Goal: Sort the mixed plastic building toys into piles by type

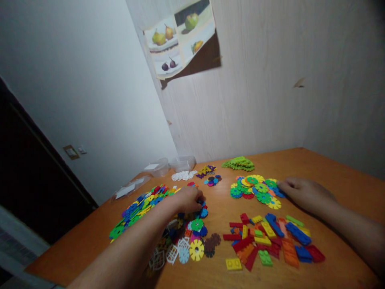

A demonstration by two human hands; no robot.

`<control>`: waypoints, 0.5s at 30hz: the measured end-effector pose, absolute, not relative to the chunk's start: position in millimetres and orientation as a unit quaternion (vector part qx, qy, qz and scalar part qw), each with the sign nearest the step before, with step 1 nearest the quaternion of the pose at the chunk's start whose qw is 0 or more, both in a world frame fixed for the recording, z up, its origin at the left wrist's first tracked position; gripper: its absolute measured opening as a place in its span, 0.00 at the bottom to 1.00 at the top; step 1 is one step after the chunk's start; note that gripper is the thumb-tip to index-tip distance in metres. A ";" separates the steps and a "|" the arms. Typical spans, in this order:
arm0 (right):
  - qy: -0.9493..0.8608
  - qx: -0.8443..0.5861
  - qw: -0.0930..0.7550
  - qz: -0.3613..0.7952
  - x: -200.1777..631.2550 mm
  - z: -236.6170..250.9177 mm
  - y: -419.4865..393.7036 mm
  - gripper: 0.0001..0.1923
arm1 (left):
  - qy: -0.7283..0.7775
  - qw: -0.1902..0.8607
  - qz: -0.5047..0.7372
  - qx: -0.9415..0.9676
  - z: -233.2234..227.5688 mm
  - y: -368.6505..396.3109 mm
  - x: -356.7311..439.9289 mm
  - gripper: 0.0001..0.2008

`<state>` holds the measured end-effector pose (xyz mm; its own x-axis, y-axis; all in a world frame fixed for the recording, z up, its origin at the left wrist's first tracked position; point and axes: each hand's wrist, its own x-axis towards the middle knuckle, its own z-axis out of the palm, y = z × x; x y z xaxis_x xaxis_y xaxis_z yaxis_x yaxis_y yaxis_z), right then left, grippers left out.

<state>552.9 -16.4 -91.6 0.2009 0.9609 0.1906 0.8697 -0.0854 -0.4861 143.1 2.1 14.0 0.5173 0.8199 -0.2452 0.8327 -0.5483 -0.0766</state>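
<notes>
My left hand [190, 199] reaches over the orange table [331, 168], fingers curled down onto blue disc pieces at the edge of a mixed heap of plastic snowflake discs [192, 237]; whether it grips one I cannot tell. My right hand [303, 193] lies palm down on the table, its fingertips touching the right edge of a pile of green, yellow and orange discs [255, 189]. Between and in front of both hands lies a spread of flat red, blue, yellow and green bricks [270, 243].
A long heap of blue, green and yellow discs [141, 206] lies at the left. Behind are a light green pile [239, 163], small purple and white piles [207, 170], and clear plastic tubs [182, 163] against the wall. The table's left edge drops beside a dark doorway.
</notes>
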 end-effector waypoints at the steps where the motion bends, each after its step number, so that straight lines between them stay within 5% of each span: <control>1: -0.624 -0.732 0.259 0.089 552.4 -90.9 -16.9 0.28 | 0.474 0.014 -0.131 0.871 14.0 1.5 144.1 0.20; 8: -0.621 -0.738 0.248 0.091 550.7 -87.4 -18.5 0.27 | 0.480 -0.073 -0.143 0.863 18.5 -6.7 154.4 0.15; 15: -0.617 -0.744 0.245 0.073 546.5 -84.6 -20.8 0.26 | 0.566 -0.058 0.016 0.822 12.9 9.1 165.6 0.12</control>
<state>546.5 -20.8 -84.6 0.2287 0.9541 0.1934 0.8821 -0.1191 -0.4557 165.6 9.1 12.9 0.3591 0.9288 0.0917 0.9325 -0.3530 -0.0763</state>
